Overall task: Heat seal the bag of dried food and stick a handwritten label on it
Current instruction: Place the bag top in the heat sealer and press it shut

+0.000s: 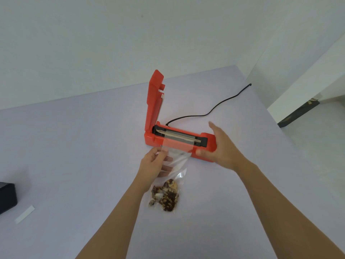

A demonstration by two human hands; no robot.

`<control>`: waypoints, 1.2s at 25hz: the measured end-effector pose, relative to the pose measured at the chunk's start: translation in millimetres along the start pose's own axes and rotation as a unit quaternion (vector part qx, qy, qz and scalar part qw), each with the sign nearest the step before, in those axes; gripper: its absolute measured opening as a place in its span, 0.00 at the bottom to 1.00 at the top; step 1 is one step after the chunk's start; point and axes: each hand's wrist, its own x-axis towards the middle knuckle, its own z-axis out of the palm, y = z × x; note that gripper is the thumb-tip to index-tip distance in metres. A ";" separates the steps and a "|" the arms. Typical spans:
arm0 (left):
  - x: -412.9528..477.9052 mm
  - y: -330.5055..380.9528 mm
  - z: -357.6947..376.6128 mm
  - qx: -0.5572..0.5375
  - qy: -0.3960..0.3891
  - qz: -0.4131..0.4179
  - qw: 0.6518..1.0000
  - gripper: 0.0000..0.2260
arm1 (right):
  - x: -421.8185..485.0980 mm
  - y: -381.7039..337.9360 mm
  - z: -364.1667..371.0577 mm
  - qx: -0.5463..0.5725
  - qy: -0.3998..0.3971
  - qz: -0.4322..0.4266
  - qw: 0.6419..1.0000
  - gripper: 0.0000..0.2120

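Sealing machine: we have the orange heat sealer (149, 140) out on the pale table (74, 146), and its lid (154, 101) is thrown right up, standing nearly upright at the left end.
Sealing strip: the strip (177, 135) lies bare along the black channel on top of the base.
Cable: a black cable (214, 109) snakes away from the back of the sealer towards the far right corner of the table.
Bag: the clear bag (179, 157) lies on the table in front of the sealer. Its top end is drawn up over the front of the base as far as the strip; whether it crosses the strip, we cannot tell.
Dried food: the brown dried food (166, 197) sits bunched in the bottom of the bag, nearest to us.
Left hand: the left hand (153, 163) pinches the bag's left edge close to the top, thumb above, and we see the fingers through the plastic beneath.
Right hand: the right hand (220, 146) is spread wide over the right end of the sealer, gripping nothing. Its thumb sits at the front of the base, just beside the bag's right corner; we cannot tell if it touches the plastic.
Label: a white paper strip (25, 214) lies well apart at the far left, near a black object (6, 197) at the edge of view.
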 end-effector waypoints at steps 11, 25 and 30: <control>-5.7 23.5 38.0 0.206 0.214 0.110 0.949 0.09 | 8.3 27.5 25.5 -0.178 0.079 -0.035 0.980 0.46; -26.8 32.9 53.8 0.210 0.227 0.227 0.923 0.11 | 10.8 35.8 28.1 -0.175 0.081 -0.036 0.981 0.46; -36.5 39.5 59.1 0.195 0.212 0.202 0.936 0.09 | 10.9 38.9 29.5 -0.171 0.085 -0.033 0.981 0.46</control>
